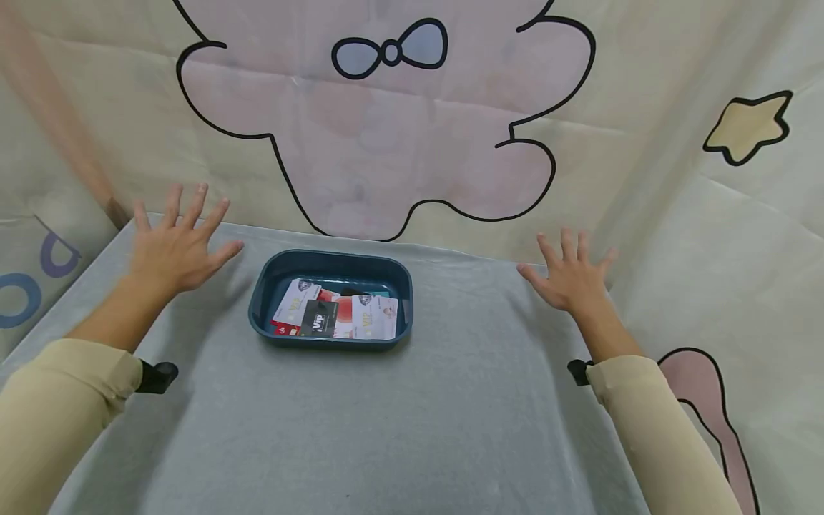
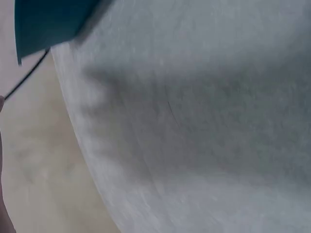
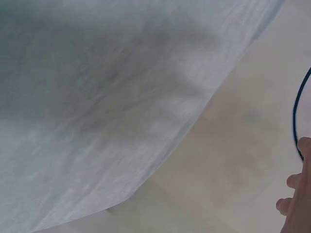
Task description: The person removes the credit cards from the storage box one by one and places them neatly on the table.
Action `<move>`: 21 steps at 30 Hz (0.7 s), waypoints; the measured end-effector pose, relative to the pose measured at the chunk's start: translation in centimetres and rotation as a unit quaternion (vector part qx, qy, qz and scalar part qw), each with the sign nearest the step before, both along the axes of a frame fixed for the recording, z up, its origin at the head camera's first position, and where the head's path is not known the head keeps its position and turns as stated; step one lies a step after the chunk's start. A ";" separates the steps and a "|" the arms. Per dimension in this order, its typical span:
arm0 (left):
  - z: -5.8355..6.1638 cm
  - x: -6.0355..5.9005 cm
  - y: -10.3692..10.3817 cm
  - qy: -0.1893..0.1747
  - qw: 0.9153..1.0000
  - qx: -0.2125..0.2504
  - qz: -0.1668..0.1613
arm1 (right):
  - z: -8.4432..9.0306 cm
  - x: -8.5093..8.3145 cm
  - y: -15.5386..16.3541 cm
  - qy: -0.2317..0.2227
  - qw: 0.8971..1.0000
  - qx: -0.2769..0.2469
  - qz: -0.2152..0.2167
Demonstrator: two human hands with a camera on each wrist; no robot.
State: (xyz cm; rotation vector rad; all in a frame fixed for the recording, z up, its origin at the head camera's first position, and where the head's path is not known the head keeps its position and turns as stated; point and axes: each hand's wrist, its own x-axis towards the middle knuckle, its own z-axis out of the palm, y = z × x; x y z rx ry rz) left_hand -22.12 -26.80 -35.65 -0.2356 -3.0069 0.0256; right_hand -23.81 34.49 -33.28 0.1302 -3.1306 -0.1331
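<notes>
A dark blue plastic tray (image 1: pixel 331 343) sits on the cloth-covered table, left of centre. Several printed cards lie in it: a white VIP card (image 1: pixel 380 317) at the right, another white card (image 1: pixel 296 302) at the left, a dark grey VIP card (image 1: pixel 318 318) between them, and reddish ones partly hidden beneath. My left hand (image 1: pixel 174 250) is held over the table left of the tray, fingers spread, holding nothing. Well to the right of the tray, my right hand (image 1: pixel 571 275) is likewise spread with nothing in it. In the left wrist view the tray's wall (image 2: pixel 51 24) shows at the top left.
A grey cloth (image 1: pixel 450 415) covers the table. Behind its far edge hangs a pale curtain (image 1: pixel 412 157) with cartoon outlines, and a similar sheet bearing a yellow star (image 1: pixel 749 129) hangs at the right. Black wrist mounts (image 1: pixel 157 377) stick out from both sleeves.
</notes>
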 end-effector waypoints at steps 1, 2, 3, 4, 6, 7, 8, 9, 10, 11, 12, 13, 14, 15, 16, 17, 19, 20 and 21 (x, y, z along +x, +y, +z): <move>0.0 0.0 0.5 0.003 1.000 0.002 -0.006 | 0.1 0.0 -0.3 0.003 1.000 -0.002 0.003; 0.1 0.1 0.9 0.005 1.000 0.004 -0.012 | 0.2 0.0 -0.7 0.005 1.000 -0.001 0.005; 0.1 0.1 1.4 0.006 1.000 0.004 -0.018 | 0.3 0.1 -1.0 0.008 1.000 -0.004 0.009; 0.1 0.2 1.9 0.007 1.000 0.004 -0.025 | 0.4 0.0 -1.3 0.010 1.000 -0.006 0.013; 0.0 0.4 2.7 0.010 0.999 0.004 -0.038 | 0.6 0.0 -2.0 0.015 1.000 -0.007 0.022; 0.0 0.5 3.1 0.011 0.999 0.005 -0.045 | 0.8 0.1 -2.3 0.017 0.999 -0.008 0.026; 0.0 0.6 3.4 0.012 0.999 0.006 -0.050 | 0.9 0.1 -2.6 0.016 0.999 -0.006 0.030; -0.1 0.7 3.8 0.013 0.998 0.009 -0.056 | 1.1 0.1 -2.9 0.017 0.999 -0.005 0.035; -0.1 0.8 4.1 0.016 0.998 0.010 -0.062 | 1.2 0.1 -3.2 0.017 0.999 -0.002 0.040; -0.2 0.8 4.4 0.018 0.997 0.011 -0.068 | 1.3 0.2 -3.5 0.019 0.999 0.001 0.044; -0.3 0.9 4.7 0.019 0.997 0.013 -0.073 | 1.4 0.2 -3.9 0.020 0.999 0.003 0.048; -0.4 1.0 5.0 0.020 0.997 0.013 -0.079 | 1.5 0.3 -4.2 0.020 0.998 0.005 0.053; -0.4 1.1 5.4 0.020 0.996 0.014 -0.084 | 1.5 0.4 -4.6 0.021 0.998 0.008 0.058; -0.5 1.2 5.6 0.019 0.996 0.017 -0.089 | 1.6 0.4 -4.9 0.023 0.998 0.011 0.063; -0.6 1.3 5.9 0.015 0.995 0.018 -0.094 | 1.6 0.5 -5.3 0.024 0.997 0.013 0.068; -0.7 1.4 6.2 0.008 0.995 0.022 -0.098 | 1.6 0.5 -5.7 0.023 0.997 0.011 0.074; -1.0 1.7 6.7 -0.009 0.994 0.033 -0.107 | 1.6 0.6 -6.6 0.016 0.996 0.002 0.091; -1.2 1.8 6.9 -0.020 0.993 0.039 -0.110 | 1.6 0.6 -7.0 0.012 0.995 -0.005 0.102; -1.4 2.0 7.1 -0.030 0.992 0.044 -0.113 | 1.6 0.7 -7.5 0.006 0.993 -0.016 0.115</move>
